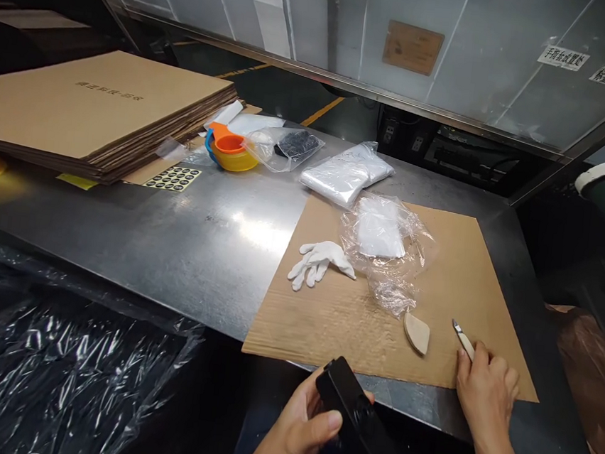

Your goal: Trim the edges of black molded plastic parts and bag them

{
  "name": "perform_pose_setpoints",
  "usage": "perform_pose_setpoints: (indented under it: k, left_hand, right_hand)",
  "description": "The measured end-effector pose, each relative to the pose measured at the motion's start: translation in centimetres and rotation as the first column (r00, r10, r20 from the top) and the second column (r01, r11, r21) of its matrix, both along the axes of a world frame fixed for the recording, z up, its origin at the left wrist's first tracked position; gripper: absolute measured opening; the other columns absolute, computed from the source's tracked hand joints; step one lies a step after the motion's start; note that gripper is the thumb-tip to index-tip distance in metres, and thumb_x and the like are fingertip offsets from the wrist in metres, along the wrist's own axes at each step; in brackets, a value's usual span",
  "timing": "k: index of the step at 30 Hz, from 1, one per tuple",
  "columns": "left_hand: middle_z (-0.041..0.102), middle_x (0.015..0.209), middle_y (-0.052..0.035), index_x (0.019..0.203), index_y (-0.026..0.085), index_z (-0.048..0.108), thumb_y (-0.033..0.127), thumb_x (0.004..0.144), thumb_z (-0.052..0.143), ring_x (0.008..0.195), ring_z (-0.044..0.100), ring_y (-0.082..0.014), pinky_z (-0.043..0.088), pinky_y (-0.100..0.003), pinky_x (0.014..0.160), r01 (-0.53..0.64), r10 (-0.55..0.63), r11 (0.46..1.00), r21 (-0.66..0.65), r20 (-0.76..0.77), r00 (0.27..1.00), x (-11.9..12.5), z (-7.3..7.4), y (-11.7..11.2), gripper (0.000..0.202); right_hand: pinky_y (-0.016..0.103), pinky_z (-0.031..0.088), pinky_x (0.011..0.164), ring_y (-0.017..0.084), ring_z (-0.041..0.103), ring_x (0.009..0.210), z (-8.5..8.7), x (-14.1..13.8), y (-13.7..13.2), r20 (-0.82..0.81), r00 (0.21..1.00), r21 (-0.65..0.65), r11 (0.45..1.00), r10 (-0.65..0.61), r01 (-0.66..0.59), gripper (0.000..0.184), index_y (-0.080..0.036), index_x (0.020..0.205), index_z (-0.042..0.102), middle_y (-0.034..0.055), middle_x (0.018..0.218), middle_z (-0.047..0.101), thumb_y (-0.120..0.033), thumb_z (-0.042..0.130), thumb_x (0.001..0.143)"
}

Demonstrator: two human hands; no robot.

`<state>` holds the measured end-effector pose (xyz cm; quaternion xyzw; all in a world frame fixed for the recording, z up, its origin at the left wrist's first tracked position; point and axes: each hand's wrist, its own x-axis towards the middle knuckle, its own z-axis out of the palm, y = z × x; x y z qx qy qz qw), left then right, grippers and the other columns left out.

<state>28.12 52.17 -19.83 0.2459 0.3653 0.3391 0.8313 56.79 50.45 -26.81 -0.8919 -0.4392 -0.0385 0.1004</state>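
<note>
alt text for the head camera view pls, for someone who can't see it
A person's left hand grips a black rectangular plastic part while the right hand holds a small white-handled knife over a brown cardboard sheet on a steel table. A white fabric glove and crumpled clear plastic bag lie on the sheet.

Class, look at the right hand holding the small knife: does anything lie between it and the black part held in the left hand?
Nothing visible: only bare cardboard sheet and table edge separate them.

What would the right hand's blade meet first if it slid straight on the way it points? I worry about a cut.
Probably only bare cardboard sheet at first; the small knife in the right hand points up-left, likely toward the crumpled clear bag, passing right of the beige piece.
</note>
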Motion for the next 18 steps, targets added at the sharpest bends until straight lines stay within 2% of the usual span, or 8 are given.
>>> perform_pose_setpoints:
  k: [3,5,7,8,10,13,15,18]
  left_hand:
    - [0.064,0.107,-0.0088,0.124,0.025,0.041,0.028,0.068,0.073,0.096,0.06,-0.0245,0.044,-0.035,0.078,-0.119,0.122,0.989,-0.092,0.033,0.992,0.5,0.3,0.1,0.065]
    - [0.064,0.106,-0.0054,0.131,0.032,0.027,0.025,0.072,0.07,0.094,0.062,-0.0219,0.045,-0.035,0.079,-0.215,0.224,0.967,-0.139,0.056,0.973,1.1,0.4,0.2,0.073]
    - [0.066,0.101,-0.0053,0.126,0.029,0.029,0.025,0.077,0.067,0.094,0.063,-0.021,0.045,-0.037,0.082,-0.27,0.284,0.949,-0.164,0.065,0.957,1.6,0.4,0.2,0.062]
    - [0.066,0.099,-0.006,0.119,0.026,0.034,0.026,0.078,0.066,0.094,0.063,-0.0211,0.045,-0.039,0.084,-0.277,0.291,0.946,-0.17,0.062,0.955,1.8,0.3,0.0,0.053]
    - [0.067,0.098,-0.0081,0.107,0.022,0.039,0.032,0.077,0.067,0.092,0.064,-0.0231,0.046,-0.04,0.083,-0.246,0.261,0.952,-0.181,0.061,0.963,2.1,0.0,-0.3,0.043]
    - [0.066,0.1,-0.012,0.105,0.018,0.043,0.049,0.077,0.063,0.087,0.066,-0.0261,0.049,-0.039,0.075,-0.12,0.146,0.969,-0.215,0.111,0.983,2.2,-0.4,-1.1,0.046]
    - [0.066,0.098,-0.0127,0.102,0.017,0.046,0.054,0.079,0.057,0.086,0.067,-0.0248,0.049,-0.037,0.073,-0.02,0.056,0.977,-0.214,0.163,0.985,2.0,-0.4,-1.6,0.045]
    - [0.067,0.098,-0.0119,0.094,0.016,0.049,0.052,0.08,0.058,0.085,0.067,-0.0214,0.049,-0.035,0.076,0.077,-0.044,0.982,-0.172,0.192,0.98,1.6,-0.3,-1.9,0.039]
  right_hand:
    - [0.055,0.037,0.088,0.037,0.046,0.107,1.4,-1.7,-1.2,-0.247,0.929,0.231,0.948,0.277,-0.221,0.047,-0.017,0.122,0.054,0.0168,0.113,0.054,-0.046,0.038,0.089]
    - [0.046,0.04,0.094,0.031,0.048,0.113,2.8,-3.5,-2.2,-0.548,0.611,0.379,0.82,0.572,-0.428,0.053,-0.025,0.128,0.048,0.0122,0.124,0.051,-0.057,0.041,0.087]
    - [0.039,0.04,0.097,0.028,0.047,0.118,3.9,-5.5,-2.8,-0.696,0.269,0.475,0.708,0.666,-0.523,0.062,-0.029,0.133,0.042,0.0094,0.132,0.047,-0.064,0.046,0.081]
    - [0.037,0.04,0.097,0.028,0.047,0.118,4.2,-6.3,-2.9,-0.719,0.194,0.506,0.694,0.668,-0.512,0.061,-0.03,0.132,0.043,0.0084,0.131,0.049,-0.063,0.049,0.08]
    - [0.033,0.043,0.092,0.025,0.053,0.11,4.3,-7.6,-2.6,-0.741,0.227,0.53,0.758,0.632,-0.381,0.045,-0.03,0.122,0.051,0.0062,0.117,0.058,-0.052,0.052,0.084]
    - [0.023,0.046,0.062,0.016,0.057,0.073,3.8,-8.1,-1.2,-0.807,0.305,0.509,0.857,0.506,-0.075,0.029,-0.026,0.108,0.059,0.002,0.082,0.06,-0.044,0.051,0.087]
    - [0.021,0.037,0.048,0.012,0.046,0.056,3.7,-8.0,-0.3,-0.86,0.226,0.476,0.879,0.458,0.034,0.03,-0.023,0.105,0.06,-0.0011,0.067,0.051,-0.046,0.052,0.086]
    - [0.022,0.034,0.046,0.012,0.041,0.054,4.3,-7.8,0.8,-0.888,0.088,0.456,0.888,0.451,0.05,0.032,-0.02,0.099,0.061,-0.0008,0.066,0.048,-0.048,0.053,0.085]
